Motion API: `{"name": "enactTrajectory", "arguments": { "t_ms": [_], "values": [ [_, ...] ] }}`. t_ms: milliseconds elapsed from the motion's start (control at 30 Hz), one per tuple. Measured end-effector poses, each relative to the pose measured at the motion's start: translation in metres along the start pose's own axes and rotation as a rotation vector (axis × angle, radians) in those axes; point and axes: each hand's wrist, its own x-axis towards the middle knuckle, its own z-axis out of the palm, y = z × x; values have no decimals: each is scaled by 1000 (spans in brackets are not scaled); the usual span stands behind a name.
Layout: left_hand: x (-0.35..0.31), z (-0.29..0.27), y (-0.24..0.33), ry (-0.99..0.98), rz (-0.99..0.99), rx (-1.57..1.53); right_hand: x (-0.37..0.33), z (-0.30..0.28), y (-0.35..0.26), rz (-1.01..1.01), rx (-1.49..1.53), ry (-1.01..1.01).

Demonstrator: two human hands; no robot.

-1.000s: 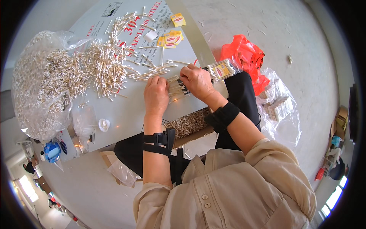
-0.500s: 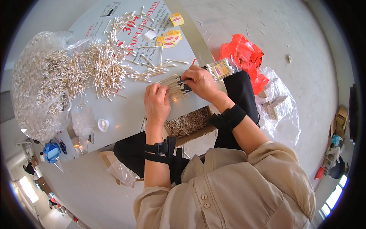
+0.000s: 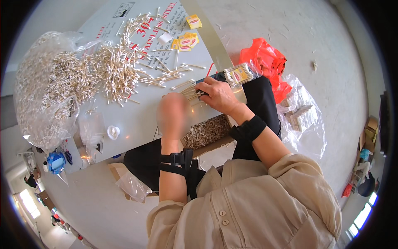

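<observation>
My right hand point(image 3: 219, 96) is closed at the table edge, thumb and fingers curled together beside several loose cotton swabs point(image 3: 190, 92). Something small and dark shows at its fingertips; what it grips is hidden. My left hand point(image 3: 173, 113) is smeared, just left of those swabs, and its fingers cannot be made out. Past my right knuckles lies a clear-wrapped pack of cotton swabs point(image 3: 239, 74) with a yellow label. A big heap of swabs point(image 3: 114, 72) spreads over the left of the table point(image 3: 137, 124).
A clear bag full of swabs point(image 3: 45, 91) stands at far left. Yellow cards point(image 3: 186, 40) and a small white tub point(image 3: 113, 132) rest on the table. Below my hands is a box of swabs point(image 3: 209, 133). A red bag point(image 3: 263, 62) and a clear bag of packs point(image 3: 300, 114) are at right.
My left hand has dropped slightly lower and away from the swabs, and has become smeared. My right hand has shifted a little down over the swabs' ends.
</observation>
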Motion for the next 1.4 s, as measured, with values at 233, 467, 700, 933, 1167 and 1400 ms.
{"name": "enactTrajectory", "arguments": {
  "t_ms": [233, 467, 700, 933, 1167, 1400],
  "values": [
    [-6, 10, -4, 100, -43, -58, 0, 1, 6, -37, -28, 14],
    [-7, 10, -4, 123, -33, -18, -1, -1, 8, -38, -42, -22],
    [3, 0, -3, 3, -13, 20, 15, -4, 15, -157, -189, -111],
    [8, -5, -2, -63, -130, -32, 12, -26, 26, -15, -20, -274],
    [11, -4, -6, -64, -107, 22, 10, -34, 20, 72, 48, -319],
    [8, -12, 17, 6, -96, -156, 2, -41, 9, 186, 271, -302]
  ]
}}
